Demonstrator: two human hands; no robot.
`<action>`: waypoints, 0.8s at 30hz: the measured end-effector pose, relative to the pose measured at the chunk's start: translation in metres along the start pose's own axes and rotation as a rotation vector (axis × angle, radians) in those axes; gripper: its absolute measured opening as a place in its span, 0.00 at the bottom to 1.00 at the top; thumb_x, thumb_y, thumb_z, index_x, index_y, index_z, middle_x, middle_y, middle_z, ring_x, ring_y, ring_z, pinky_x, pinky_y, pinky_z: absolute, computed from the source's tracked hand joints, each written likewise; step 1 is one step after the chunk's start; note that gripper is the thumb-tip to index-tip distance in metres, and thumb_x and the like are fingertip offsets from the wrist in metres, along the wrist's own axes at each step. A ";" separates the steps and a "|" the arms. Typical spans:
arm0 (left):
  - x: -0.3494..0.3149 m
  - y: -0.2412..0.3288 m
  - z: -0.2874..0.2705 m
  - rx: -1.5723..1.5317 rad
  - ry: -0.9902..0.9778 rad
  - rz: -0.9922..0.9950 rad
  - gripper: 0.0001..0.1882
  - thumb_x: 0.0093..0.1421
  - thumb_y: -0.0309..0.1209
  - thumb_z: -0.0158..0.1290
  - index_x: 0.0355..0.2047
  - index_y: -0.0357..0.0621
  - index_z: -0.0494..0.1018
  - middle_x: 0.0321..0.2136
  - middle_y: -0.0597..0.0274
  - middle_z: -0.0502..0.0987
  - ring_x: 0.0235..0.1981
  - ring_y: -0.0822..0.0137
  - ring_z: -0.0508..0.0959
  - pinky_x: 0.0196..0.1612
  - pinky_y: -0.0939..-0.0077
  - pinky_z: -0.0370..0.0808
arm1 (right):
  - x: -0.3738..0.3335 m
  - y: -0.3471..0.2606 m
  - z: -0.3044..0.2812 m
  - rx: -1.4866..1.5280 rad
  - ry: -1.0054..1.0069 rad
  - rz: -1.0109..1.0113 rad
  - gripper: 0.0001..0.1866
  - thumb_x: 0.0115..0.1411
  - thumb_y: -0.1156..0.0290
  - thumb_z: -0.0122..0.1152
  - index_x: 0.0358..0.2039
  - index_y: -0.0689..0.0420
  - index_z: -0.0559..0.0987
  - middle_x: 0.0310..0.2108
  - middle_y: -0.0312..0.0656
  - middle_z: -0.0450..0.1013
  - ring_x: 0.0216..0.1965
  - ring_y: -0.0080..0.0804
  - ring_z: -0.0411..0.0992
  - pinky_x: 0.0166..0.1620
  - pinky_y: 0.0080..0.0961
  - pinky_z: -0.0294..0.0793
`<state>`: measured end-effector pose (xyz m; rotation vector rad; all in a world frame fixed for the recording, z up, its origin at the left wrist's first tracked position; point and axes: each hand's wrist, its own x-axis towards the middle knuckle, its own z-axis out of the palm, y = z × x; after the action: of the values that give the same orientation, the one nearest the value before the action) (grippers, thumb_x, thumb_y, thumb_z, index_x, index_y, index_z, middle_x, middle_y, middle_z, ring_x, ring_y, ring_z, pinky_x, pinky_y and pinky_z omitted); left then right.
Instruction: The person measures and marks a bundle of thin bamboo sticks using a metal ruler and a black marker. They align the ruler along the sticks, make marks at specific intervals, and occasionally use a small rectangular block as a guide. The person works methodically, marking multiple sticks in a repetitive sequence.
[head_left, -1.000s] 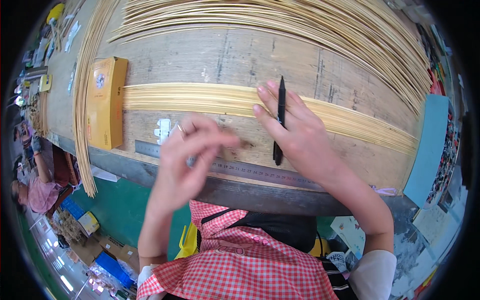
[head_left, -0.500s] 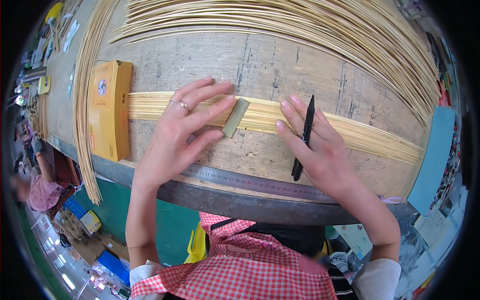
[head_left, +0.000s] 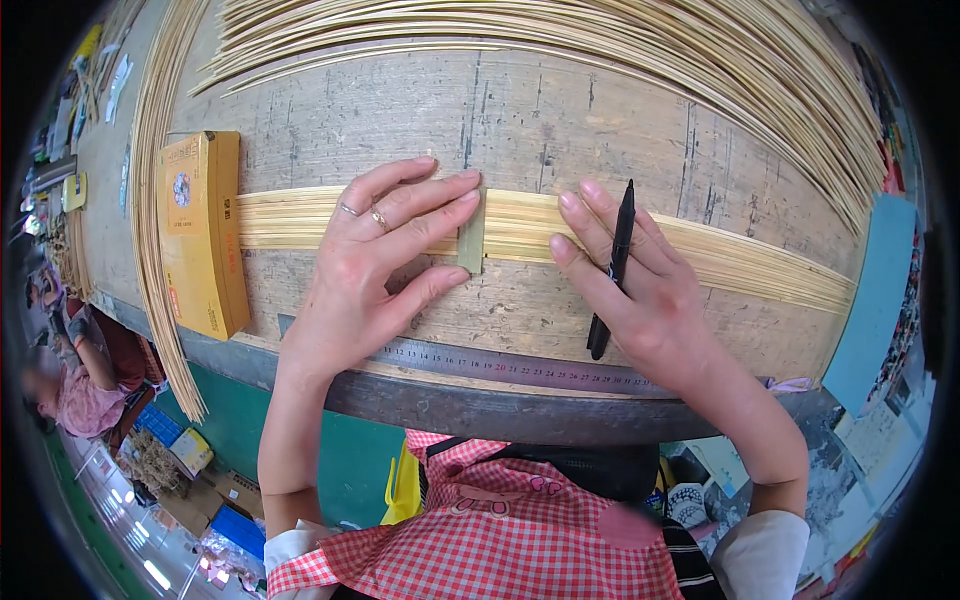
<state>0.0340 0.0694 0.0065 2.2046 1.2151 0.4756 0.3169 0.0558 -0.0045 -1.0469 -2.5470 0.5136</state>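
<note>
Head view, and the left hand (head_left: 365,265) is spread over the row of pale sticks (head_left: 520,222), its fingertips and thumb set against the short green strip (head_left: 471,240). Right across the row that strip is laid, between the two hands! On the same sticks the right hand (head_left: 640,290) is rested, fingers stretched, a black pen (head_left: 622,235) held in it, point toward the far edge of the bench (head_left: 360,115); quite how it is pinched cannot be told. At the row's left end a yellow box (head_left: 205,240) is set, beside a long bundle (head_left: 150,200) hung over the near edge. Along that edge a metal ruler (head_left: 520,370) is laid, while the far edge is crowded with loose sticks (head_left: 560,35).
</note>
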 end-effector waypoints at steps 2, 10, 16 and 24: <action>0.000 0.001 0.000 0.017 -0.007 -0.004 0.33 0.49 0.31 0.68 0.59 0.48 0.78 0.61 0.64 0.77 0.64 0.51 0.69 0.66 0.57 0.67 | 0.000 0.000 0.000 0.001 0.011 0.000 0.22 0.58 0.76 0.58 0.54 0.61 0.79 0.63 0.53 0.71 0.66 0.56 0.68 0.64 0.52 0.71; 0.000 0.003 0.003 0.043 0.004 0.013 0.33 0.50 0.30 0.68 0.60 0.47 0.77 0.61 0.63 0.76 0.65 0.51 0.69 0.67 0.58 0.67 | 0.001 -0.001 -0.001 0.002 0.012 0.003 0.21 0.59 0.75 0.57 0.54 0.60 0.79 0.62 0.52 0.72 0.66 0.56 0.68 0.64 0.52 0.71; -0.002 0.001 0.005 0.030 0.020 0.024 0.33 0.50 0.30 0.68 0.60 0.47 0.77 0.61 0.62 0.76 0.65 0.51 0.68 0.67 0.57 0.66 | 0.000 -0.001 -0.001 -0.010 -0.003 0.016 0.21 0.60 0.75 0.56 0.55 0.59 0.79 0.63 0.50 0.71 0.67 0.53 0.66 0.64 0.52 0.70; -0.003 -0.001 0.006 0.019 0.033 0.040 0.33 0.50 0.30 0.68 0.59 0.47 0.77 0.61 0.62 0.76 0.65 0.51 0.68 0.68 0.57 0.65 | -0.001 -0.001 -0.001 0.016 -0.006 0.029 0.22 0.60 0.79 0.54 0.56 0.58 0.78 0.64 0.50 0.70 0.67 0.53 0.66 0.65 0.51 0.69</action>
<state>0.0354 0.0657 0.0017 2.2486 1.1994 0.5204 0.3180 0.0545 -0.0034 -1.0803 -2.5321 0.5441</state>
